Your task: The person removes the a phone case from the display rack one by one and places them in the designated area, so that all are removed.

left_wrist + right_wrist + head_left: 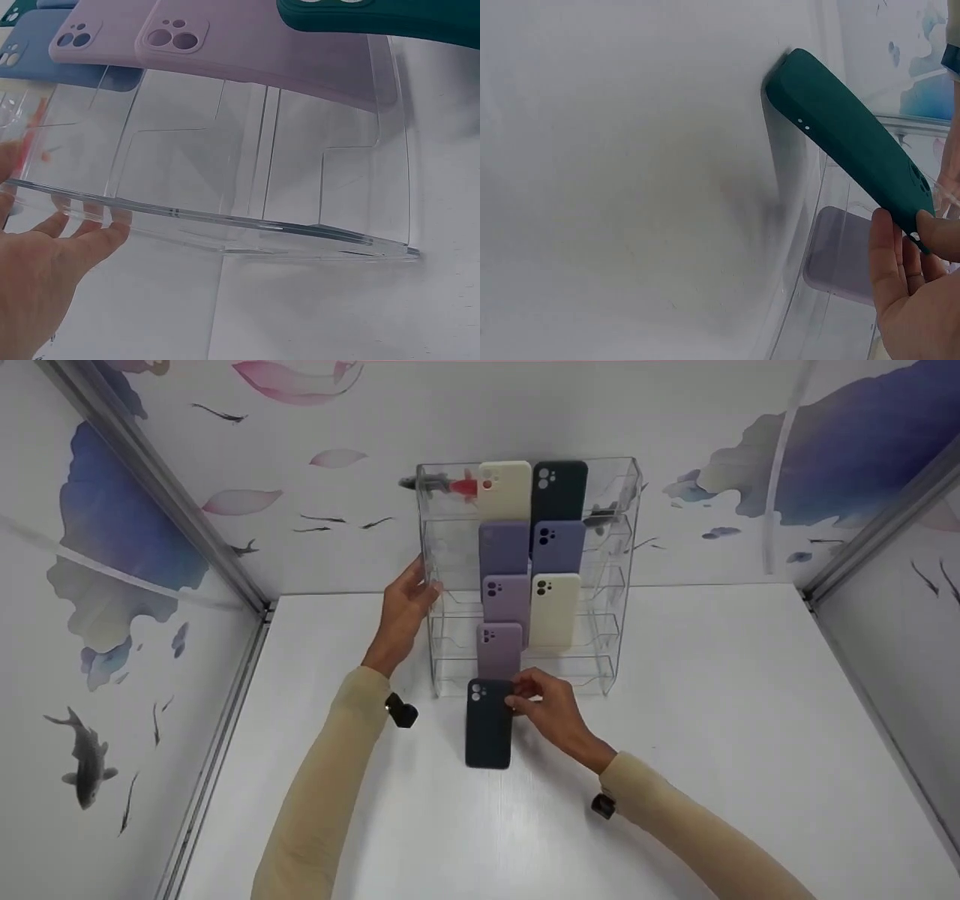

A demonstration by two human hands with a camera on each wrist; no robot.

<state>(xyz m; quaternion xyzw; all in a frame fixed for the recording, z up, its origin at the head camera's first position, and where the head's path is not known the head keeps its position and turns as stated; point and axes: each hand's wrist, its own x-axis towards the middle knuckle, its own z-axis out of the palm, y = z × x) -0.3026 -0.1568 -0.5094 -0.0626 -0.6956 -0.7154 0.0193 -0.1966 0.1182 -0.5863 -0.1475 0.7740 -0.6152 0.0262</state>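
My right hand (551,709) pinches a dark green phone case (488,727) near its top corner, thumb on one side and fingers on the other. The case hangs tilted in front of the lowest tier of a clear acrylic display rack (611,649). My left hand (405,611) holds the rack's left side edge; in the left wrist view its fingertips (94,214) show at the clear side wall. Just behind the green case, a lilac phone case (501,649) stands in the rack, its lower end hidden in the head view.
More phone cases stand on the upper tiers: a cream case (555,619), another lilac case (510,600), two purple-blue ones, and at the top another cream and a dark green case (566,495). Printed wall panels (337,525) enclose the white table (712,735).
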